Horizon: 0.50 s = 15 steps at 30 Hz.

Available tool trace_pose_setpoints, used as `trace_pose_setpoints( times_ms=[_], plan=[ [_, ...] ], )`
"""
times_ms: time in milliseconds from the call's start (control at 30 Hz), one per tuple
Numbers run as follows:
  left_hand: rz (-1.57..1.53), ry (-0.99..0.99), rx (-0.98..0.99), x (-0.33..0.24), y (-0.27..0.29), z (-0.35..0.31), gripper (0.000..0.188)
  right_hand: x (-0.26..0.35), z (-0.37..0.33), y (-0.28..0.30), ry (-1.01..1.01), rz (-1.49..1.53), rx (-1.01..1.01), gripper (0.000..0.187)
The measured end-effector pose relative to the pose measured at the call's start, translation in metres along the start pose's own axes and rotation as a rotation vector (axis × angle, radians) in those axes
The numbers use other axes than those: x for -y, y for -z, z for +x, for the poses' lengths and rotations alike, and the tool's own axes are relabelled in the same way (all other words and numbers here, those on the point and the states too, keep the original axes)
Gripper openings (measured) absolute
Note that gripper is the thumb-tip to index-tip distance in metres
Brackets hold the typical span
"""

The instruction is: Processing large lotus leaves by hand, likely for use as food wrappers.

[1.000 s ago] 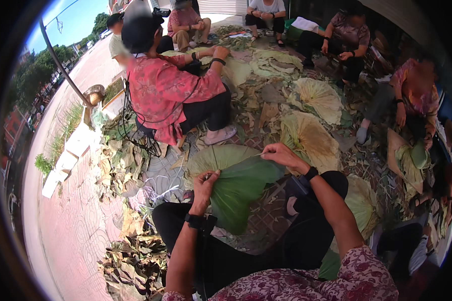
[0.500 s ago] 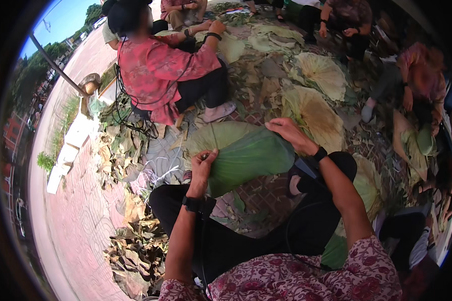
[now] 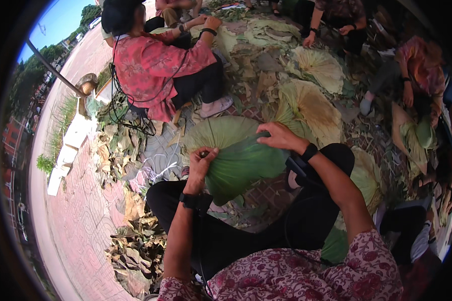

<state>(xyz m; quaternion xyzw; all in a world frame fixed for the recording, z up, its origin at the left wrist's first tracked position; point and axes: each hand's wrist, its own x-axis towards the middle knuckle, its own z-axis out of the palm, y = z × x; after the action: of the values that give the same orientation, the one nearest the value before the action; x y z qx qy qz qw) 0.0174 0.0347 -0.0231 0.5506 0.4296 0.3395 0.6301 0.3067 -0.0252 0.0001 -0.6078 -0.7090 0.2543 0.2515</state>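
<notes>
A large green lotus leaf [image 3: 246, 168] hangs between my two hands above my crossed legs. My left hand [image 3: 202, 163] pinches its left edge, thumb on top. On the far right edge, my right hand [image 3: 278, 136] is closed, with the leaf's margin between thumb and fingers. Just beyond lies a paler, yellow-green round lotus leaf [image 3: 221, 129], spread out and partly covered by the held one. To its right rest more dried leaves, one with a tan centre [image 3: 319, 113]. Part of another green leaf [image 3: 335, 246] shows by my right thigh.
Leaf scraps [image 3: 135, 256] are heaped at my left, and white string [image 3: 158, 170] lies near my left knee. A person in a red patterned shirt [image 3: 153, 67] sits ahead on the left. Other people [image 3: 422, 75] sit around the leaf-strewn brick paving.
My right hand has moved left and slightly down, closer to my left hand. The held leaf is now more gathered and droops lower between them.
</notes>
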Motion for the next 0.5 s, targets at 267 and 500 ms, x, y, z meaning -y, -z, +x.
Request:
trace_pose_setpoints(
  times_ms=[267, 500],
  plan=[
    [0.037, -0.003, 0.004, -0.009, -0.002, -0.006, 0.014, 0.001, 0.011, -0.012, 0.046, 0.112, 0.025, 0.028],
    [0.078, -0.015, -0.008, -0.009, 0.003, -0.009, 0.014, 0.020, 0.014, -0.016, 0.069, 0.145, 0.041, 0.019]
  ],
)
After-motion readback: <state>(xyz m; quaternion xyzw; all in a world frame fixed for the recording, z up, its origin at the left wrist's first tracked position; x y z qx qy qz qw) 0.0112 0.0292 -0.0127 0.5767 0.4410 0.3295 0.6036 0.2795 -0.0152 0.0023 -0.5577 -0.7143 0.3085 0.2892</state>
